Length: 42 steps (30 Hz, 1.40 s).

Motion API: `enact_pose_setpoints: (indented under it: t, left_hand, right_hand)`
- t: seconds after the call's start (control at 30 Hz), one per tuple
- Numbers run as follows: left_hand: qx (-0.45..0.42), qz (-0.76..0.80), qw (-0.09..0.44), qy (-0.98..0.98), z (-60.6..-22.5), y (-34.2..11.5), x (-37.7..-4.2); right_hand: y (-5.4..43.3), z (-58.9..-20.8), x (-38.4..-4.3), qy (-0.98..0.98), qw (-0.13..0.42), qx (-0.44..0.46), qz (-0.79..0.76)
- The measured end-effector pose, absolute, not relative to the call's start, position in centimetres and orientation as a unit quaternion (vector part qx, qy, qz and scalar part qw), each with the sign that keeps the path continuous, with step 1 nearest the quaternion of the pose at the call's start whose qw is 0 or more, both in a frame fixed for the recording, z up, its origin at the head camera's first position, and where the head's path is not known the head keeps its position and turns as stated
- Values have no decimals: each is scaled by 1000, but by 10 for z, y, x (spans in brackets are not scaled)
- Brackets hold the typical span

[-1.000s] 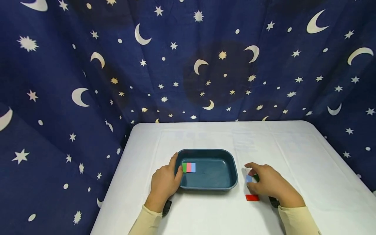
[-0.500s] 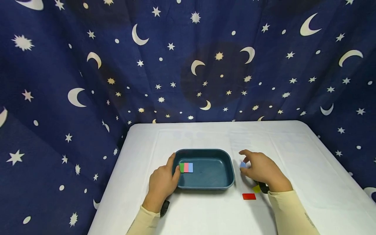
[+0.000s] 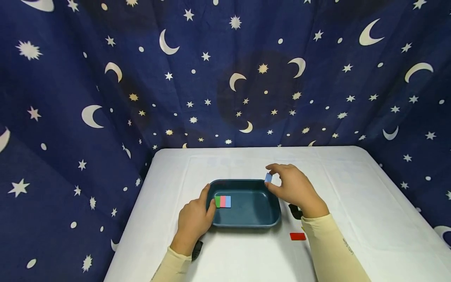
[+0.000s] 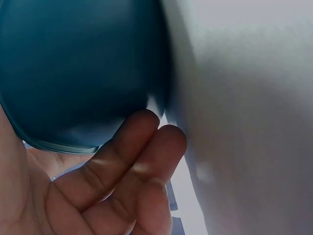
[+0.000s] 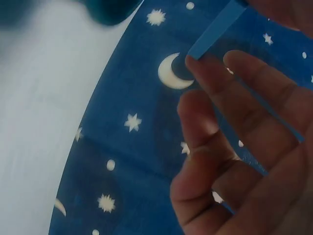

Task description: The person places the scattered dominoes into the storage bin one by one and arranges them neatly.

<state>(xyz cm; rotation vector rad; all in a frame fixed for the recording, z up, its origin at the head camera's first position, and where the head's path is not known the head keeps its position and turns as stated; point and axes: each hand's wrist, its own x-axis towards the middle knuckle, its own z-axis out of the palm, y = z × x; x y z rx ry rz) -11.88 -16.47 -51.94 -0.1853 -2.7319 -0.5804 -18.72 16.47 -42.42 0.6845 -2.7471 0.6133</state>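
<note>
My left hand (image 3: 197,219) holds the left end of a dark teal plastic tray (image 3: 243,226), its thumb over the rim. In the left wrist view its fingertips (image 4: 142,125) lie against the outside of the tray. A green tile (image 3: 217,201), a pink tile (image 3: 222,201) and a light blue tile (image 3: 228,201) lie side by side in the tray near my thumb. Above the tray's far right corner, my right hand (image 3: 296,188) pinches another light blue tile (image 3: 268,178) between thumb and finger. The right wrist view shows this blue tile (image 5: 217,30) edge-on, as a thin strip.
A red tile (image 3: 297,236) lies on the white tabletop (image 3: 243,258), right of the tray. A sliver of a yellow tile (image 3: 302,228) shows beside my right sleeve, which hides the rest. A dark blue curtain (image 3: 211,78) with moons and stars hangs behind the table.
My right hand has lifted the light blue tile from the table's right side and carried it left and away from me to the tray's far right corner. My left hand stays on the tray.
</note>
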Motion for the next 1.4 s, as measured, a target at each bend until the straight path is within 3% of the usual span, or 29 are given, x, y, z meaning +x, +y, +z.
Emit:
enact_pose_setpoints:
  t: [0.8, 1.1, 1.4]
  left_hand:
    - [-59, -201, 168, -963, -522, -166, -116]
    - [-62, -206, 164, -963, -521, -167, -118]
    - [-67, -203, 174, -961, -522, -169, -122]
  right_hand:
    - [72, -452, -196, -930, 66, 311, 182]
    - [48, -464, -202, -942, -16, 317, 109]
    - [42, -466, -210, -948, -46, 306, 72]
